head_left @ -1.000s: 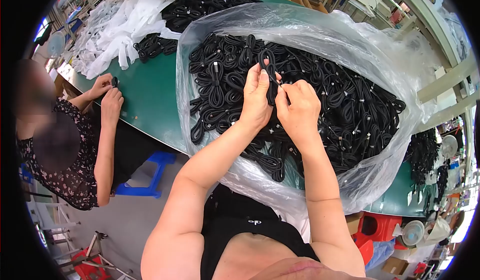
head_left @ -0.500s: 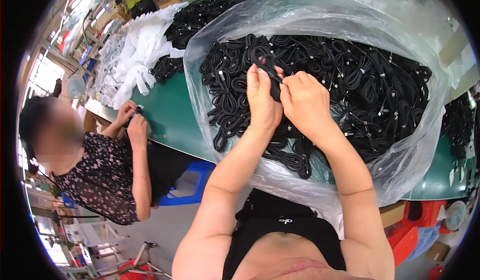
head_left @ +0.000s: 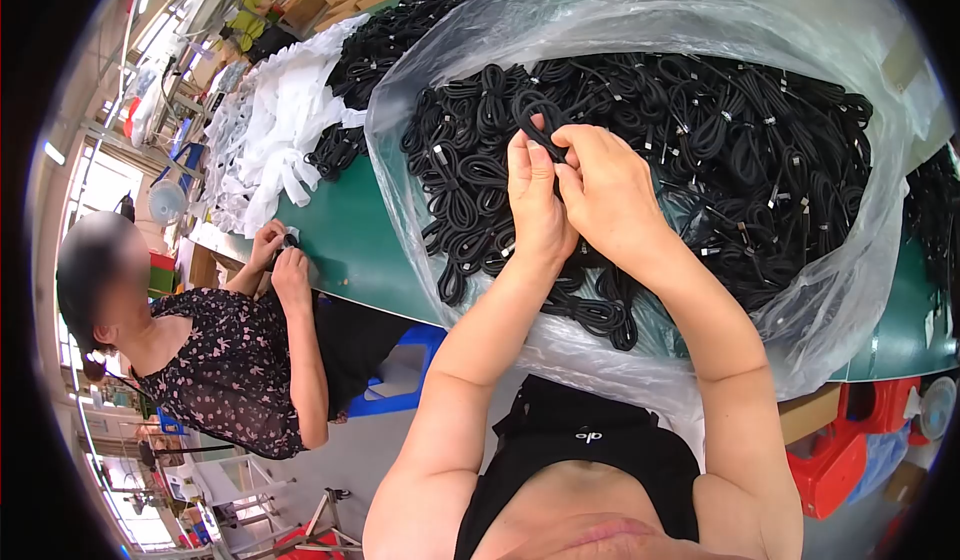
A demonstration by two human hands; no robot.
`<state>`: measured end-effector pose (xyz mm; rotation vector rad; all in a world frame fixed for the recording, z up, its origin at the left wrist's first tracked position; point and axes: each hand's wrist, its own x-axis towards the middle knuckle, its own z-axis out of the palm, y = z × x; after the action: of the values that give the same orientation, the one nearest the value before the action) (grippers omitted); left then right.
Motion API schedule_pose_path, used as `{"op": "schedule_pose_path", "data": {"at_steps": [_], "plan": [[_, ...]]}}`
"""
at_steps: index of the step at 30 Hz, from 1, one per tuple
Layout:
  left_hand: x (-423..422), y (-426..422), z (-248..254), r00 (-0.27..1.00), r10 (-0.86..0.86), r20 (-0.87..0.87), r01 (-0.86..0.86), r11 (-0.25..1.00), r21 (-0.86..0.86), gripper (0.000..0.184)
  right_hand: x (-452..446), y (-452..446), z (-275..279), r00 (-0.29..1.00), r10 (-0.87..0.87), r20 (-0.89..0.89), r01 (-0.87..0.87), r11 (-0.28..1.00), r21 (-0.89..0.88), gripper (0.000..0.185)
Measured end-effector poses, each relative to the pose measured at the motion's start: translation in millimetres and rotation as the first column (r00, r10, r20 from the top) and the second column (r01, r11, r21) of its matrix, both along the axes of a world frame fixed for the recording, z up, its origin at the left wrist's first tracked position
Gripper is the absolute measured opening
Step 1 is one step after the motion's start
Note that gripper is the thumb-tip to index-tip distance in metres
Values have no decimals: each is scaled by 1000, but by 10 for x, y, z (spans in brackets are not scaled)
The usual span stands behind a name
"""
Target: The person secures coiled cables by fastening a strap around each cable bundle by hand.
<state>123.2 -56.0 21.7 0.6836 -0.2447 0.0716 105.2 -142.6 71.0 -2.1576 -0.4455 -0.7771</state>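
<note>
A coiled black cable (head_left: 538, 120) is held between my two hands, its loop showing beyond the fingertips. My left hand (head_left: 540, 195) grips it from the left, thumb pressed along the coil. Closed on the same cable from the right is my right hand (head_left: 608, 182), its fingertips touching the left fingers. Part of the coil is hidden by the fingers. Under and around both hands lies a heap of bundled black cables (head_left: 740, 170), many with silver metal connectors. The heap rests in a large clear plastic bag (head_left: 400, 200) with its mouth spread wide.
The bag lies on a green table (head_left: 345, 250). White strips (head_left: 285, 150) and more black cables (head_left: 385, 40) are piled at the far left. A co-worker (head_left: 235, 360) sits at left, handling a small dark item. Red stools (head_left: 835, 465) stand at lower right.
My right hand has shifted up and left along the cable, closer to my left fingertips. The whole view has moved slightly. The co-worker's hands remain together at the table edge.
</note>
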Motion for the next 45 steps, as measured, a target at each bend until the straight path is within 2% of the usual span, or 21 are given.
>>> {"op": "schedule_pose_path", "data": {"at_steps": [5,7,9,10,13,14,17,19,21,24,27,29,31,32,33,35,36,37,39,43,45], "plan": [[0,5,145,998,14,-55,-14,1000,-10,34,39,-45,51,994,86,-62,-80,993,85,19],[6,20,175,990,-26,-136,22,999,-36,33,67,-121,140,994,-86,69,82,995,48,23],[56,115,96,980,-175,-92,181,981,63,32,143,-245,184,962,-177,208,183,983,-13,29],[52,144,85,970,-222,-99,232,967,108,34,130,-277,231,964,-215,155,220,975,-19,31],[60,185,109,923,-373,-90,382,917,117,36,213,-390,153,983,14,-183,19,985,173,29],[63,189,114,903,-422,-79,428,898,103,37,260,-408,101,991,44,-126,-12,969,247,25],[39,120,155,965,-262,30,251,948,197,37,259,-458,163,975,-75,-209,136,945,296,22],[20,121,145,975,-138,171,24,840,542,40,237,-484,219,967,-86,-241,159,940,302,22],[5,128,126,985,-121,122,41,854,519,32,235,-524,220,967,-102,-234,153,965,212,23],[43,218,148,987,-158,-22,157,937,312,23,188,-474,219,988,-123,-95,117,991,-64,28],[51,267,170,974,-227,-5,226,967,120,25,115,-370,278,991,-108,-82,88,971,-220,29],[45,257,151,947,-276,162,279,960,2,34,158,-414,190,994,-69,-83,48,972,-231,25],[34,193,148,905,-280,320,284,958,36,41,216,-480,113,989,-47,-140,13,972,-233,25],[46,173,109,917,-252,309,221,966,134,39,216,-469,114,988,-52,-146,16,971,-240,26],[54,164,77,929,-222,295,156,960,231,39,215,-466,110,961,-90,-263,31,975,-222,28],[18,214,105,973,-153,175,101,957,273,34,149,-437,161,960,-41,-278,-34,965,-261,30],[-5,276,160,989,-105,104,65,940,335,32,126,-448,149,992,33,-123,-72,941,-331,30],[-19,327,194,998,-59,32,42,917,397,30,68,-401,200,981,49,-186,-107,943,-316,29],[-9,331,104,995,37,91,-68,929,364,27,-100,-342,321,955,67,-288,-150,949,-278,28],[10,194,70,964,218,154,-245,951,188,17,-200,-304,319,973,180,-146,-223,899,-378,22],[-6,209,73,958,212,194,-245,955,166,25,-207,-278,242,983,177,-39,-179,915,-361,14]]}}
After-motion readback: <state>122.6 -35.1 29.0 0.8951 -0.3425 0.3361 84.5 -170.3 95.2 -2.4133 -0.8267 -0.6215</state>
